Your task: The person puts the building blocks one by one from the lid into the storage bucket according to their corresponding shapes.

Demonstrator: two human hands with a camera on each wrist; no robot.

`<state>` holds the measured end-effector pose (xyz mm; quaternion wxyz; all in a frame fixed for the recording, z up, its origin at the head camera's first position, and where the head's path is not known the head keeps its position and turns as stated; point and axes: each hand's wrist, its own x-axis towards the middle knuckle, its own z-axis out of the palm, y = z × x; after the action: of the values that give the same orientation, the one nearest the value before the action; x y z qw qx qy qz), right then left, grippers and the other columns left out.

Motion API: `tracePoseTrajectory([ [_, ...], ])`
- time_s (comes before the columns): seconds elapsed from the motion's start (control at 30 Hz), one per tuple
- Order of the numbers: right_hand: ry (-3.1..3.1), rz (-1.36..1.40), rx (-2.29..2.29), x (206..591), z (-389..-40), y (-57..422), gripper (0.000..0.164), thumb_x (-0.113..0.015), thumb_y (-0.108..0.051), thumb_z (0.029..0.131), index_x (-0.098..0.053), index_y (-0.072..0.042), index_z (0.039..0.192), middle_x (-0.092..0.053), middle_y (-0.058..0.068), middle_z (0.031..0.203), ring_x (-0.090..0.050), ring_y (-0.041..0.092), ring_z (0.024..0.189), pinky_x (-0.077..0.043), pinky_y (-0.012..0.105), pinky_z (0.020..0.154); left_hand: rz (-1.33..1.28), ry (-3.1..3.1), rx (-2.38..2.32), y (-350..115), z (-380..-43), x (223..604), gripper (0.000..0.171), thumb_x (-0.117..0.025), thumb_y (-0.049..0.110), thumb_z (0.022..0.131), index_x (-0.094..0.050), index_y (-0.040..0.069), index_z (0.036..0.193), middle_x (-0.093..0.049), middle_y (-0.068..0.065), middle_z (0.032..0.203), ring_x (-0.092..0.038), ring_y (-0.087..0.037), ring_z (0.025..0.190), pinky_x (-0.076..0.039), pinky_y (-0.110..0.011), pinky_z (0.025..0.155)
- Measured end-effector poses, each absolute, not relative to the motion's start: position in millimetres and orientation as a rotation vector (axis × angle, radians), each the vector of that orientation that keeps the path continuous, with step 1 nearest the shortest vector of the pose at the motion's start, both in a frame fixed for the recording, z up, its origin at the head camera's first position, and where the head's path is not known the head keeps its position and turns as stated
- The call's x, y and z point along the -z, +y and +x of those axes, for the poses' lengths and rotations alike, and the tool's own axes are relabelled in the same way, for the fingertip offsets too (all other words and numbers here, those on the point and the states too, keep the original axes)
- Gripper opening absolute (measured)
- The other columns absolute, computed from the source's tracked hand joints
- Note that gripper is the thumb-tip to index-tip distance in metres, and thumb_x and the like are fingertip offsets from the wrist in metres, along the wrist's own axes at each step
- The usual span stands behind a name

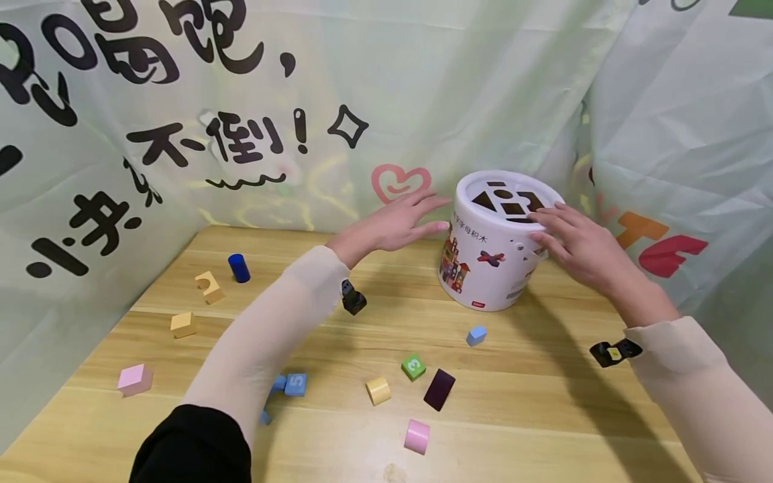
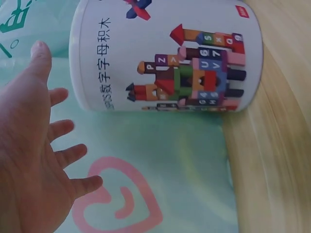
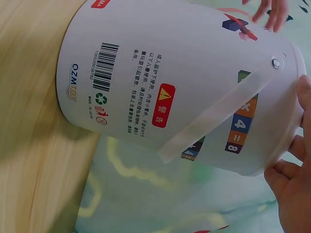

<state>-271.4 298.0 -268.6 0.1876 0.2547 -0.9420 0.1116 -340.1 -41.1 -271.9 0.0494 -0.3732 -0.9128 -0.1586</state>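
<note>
A white toy-block bucket [image 1: 492,268] stands upright at the back right of the table, with shaped holes cut in its lid [image 1: 517,184]. My right hand [image 1: 580,251] rests its fingers on the lid's right rim; the right wrist view has these fingers [image 3: 284,182] spread along the edge. To the bucket's left is my left hand [image 1: 395,225], fingers extended toward its upper side. A gap shows between that hand [image 2: 36,141] and the bucket wall [image 2: 121,58] in the left wrist view. The bucket's strap handle [image 3: 214,111] hangs down its side.
Blocks lie scattered on the wooden table [image 1: 338,429]: light blue [image 1: 476,335], green [image 1: 413,367], dark [image 1: 439,390], yellow [image 1: 378,390] and pink [image 1: 417,437] ones in front. Several more, including a blue cylinder [image 1: 239,267], lie left. Printed cloth [image 1: 338,67] hangs behind.
</note>
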Motion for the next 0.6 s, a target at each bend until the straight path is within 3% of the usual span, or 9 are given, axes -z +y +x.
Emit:
tracePoseTrajectory([
  [0.4,-2.611,0.781,-0.249,270.4,-264.8,278.3,0.043,-0.063,-0.032,0.096,-0.059,-0.009,0.132,-0.053,0.018,0.138,-0.035,0.042,0.136,-0.032,0.063,0.104,-1.174,-2.746,0.324,-23.9,-337.5,269.7,0.067,-0.028,0.063,0.099,-0.022,0.030,0.157,-0.007,-0.004,0.164,-0.008,-0.029,0.149,-0.013,-0.046,0.118],
  [0.6,-2.537,0.857,-0.212,269.6,-262.7,269.5,0.042,-0.069,-0.026,0.092,-0.062,-0.009,0.129,-0.059,0.017,0.131,-0.041,0.041,0.132,-0.033,0.058,0.106,-1.182,-2.719,0.438,-31.4,-335.5,276.0,0.065,-0.033,0.060,0.100,-0.032,0.024,0.154,-0.014,-0.003,0.163,-0.011,-0.024,0.148,-0.014,-0.040,0.118],
])
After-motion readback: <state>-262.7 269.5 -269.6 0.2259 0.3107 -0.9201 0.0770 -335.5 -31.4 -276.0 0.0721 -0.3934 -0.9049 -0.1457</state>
